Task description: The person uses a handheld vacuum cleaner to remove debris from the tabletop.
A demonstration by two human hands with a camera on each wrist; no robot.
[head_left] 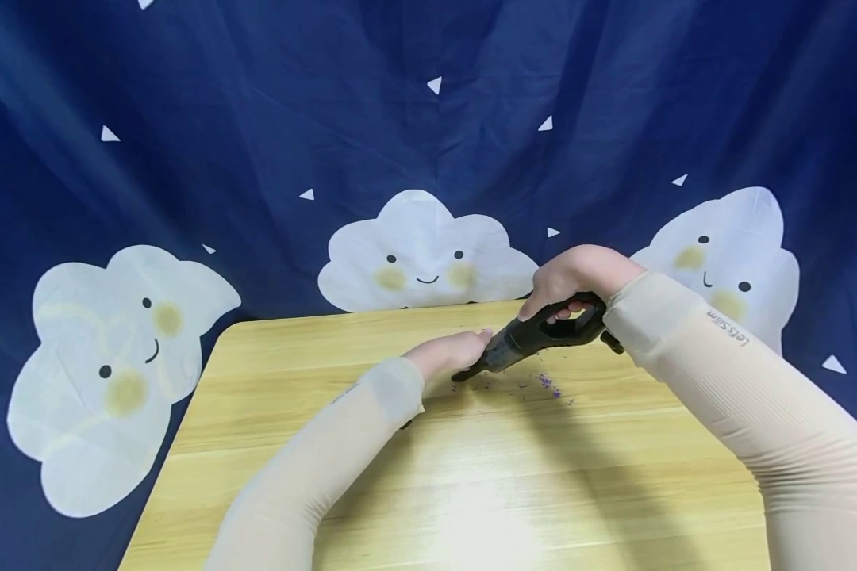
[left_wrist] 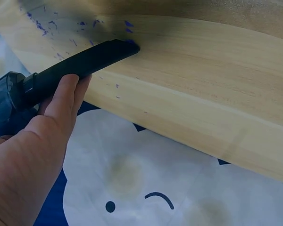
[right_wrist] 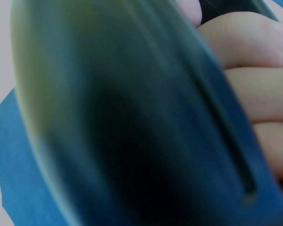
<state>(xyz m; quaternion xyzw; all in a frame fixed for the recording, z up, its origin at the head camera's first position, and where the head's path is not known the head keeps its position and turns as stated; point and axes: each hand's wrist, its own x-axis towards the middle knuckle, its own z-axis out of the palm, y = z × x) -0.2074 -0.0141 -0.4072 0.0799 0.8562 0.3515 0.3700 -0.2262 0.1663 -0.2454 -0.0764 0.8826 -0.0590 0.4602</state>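
A black handheld vacuum cleaner [head_left: 532,336] slants down over the table, its narrow nozzle [left_wrist: 85,63] low over the wood. My right hand [head_left: 578,274] grips its loop handle from above; the right wrist view shows curled fingers [right_wrist: 259,94] beside the blurred dark body. Down at the front end, my left hand [head_left: 450,354] holds the nozzle, with fingertips against its side in the left wrist view; the thumb is hidden there. Small purple scraps [head_left: 546,382] lie scattered around the nozzle tip, and some show near it in the left wrist view.
The light wooden table [head_left: 271,420] has its far edge just beyond the hands. Behind it hangs a dark blue curtain [head_left: 271,103] printed with white clouds. A small dark thing pokes out under the left cuff, too hidden to identify.
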